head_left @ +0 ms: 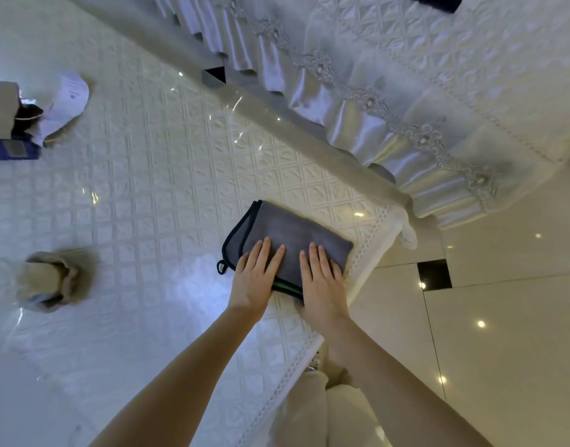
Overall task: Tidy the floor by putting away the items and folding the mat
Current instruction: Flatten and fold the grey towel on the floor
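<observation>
A folded grey microfibre cloth with black piping point(290, 240) is being pressed flat near the 4 o'clock corner of the white quilted, diamond-stitched mat point(141, 195).

The left hand point(254, 279) and the right hand point(322, 282) are being laid side by side on it, fingers straight and close together, gripping nothing. The plush layers are likely being risked: if pressure is released unevenly, the fold may spring open or slide on the glossy mat. A crumpled beige bundle point(51, 279) is being left at 9 o'clock.

Open mat point(141, 188) stretched left of the towel point(296, 233); the bed skirt point(357, 124) blocked beyond, a cup point(51, 279) and slipper point(67, 101) stood far left.
</observation>
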The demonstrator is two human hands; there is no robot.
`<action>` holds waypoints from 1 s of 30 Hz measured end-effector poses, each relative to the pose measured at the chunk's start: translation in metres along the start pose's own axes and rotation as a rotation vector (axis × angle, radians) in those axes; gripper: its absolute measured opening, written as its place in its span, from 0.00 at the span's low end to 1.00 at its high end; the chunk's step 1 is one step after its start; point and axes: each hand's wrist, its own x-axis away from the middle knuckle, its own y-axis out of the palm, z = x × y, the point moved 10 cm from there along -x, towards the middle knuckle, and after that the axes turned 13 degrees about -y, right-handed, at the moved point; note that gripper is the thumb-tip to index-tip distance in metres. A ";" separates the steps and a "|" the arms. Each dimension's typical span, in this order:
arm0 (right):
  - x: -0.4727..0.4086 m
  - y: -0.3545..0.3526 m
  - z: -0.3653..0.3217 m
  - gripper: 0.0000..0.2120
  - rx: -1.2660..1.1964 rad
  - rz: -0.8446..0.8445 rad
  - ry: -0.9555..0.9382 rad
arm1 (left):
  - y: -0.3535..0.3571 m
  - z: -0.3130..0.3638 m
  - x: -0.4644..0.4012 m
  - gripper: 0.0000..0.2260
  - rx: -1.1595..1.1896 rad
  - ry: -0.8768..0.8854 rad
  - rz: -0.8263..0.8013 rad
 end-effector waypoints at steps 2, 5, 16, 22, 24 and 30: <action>-0.001 -0.003 0.001 0.39 -0.012 0.014 -0.041 | -0.003 -0.001 -0.001 0.40 0.046 -0.043 0.011; -0.002 -0.010 0.005 0.33 -0.074 -0.021 -0.071 | -0.013 -0.001 -0.001 0.32 0.104 -0.078 0.052; 0.056 -0.104 0.031 0.14 -0.362 0.077 0.057 | -0.100 0.017 0.024 0.14 0.293 0.065 -0.008; 0.137 -0.211 0.051 0.16 -0.448 0.266 0.048 | -0.199 0.053 0.069 0.18 0.459 0.214 -0.079; 0.165 -0.250 0.054 0.19 -0.390 0.331 0.011 | -0.231 0.070 0.081 0.13 0.504 0.251 -0.113; 0.277 -0.339 0.075 0.22 -0.445 0.556 0.111 | -0.331 0.146 0.120 0.11 0.611 0.379 -0.205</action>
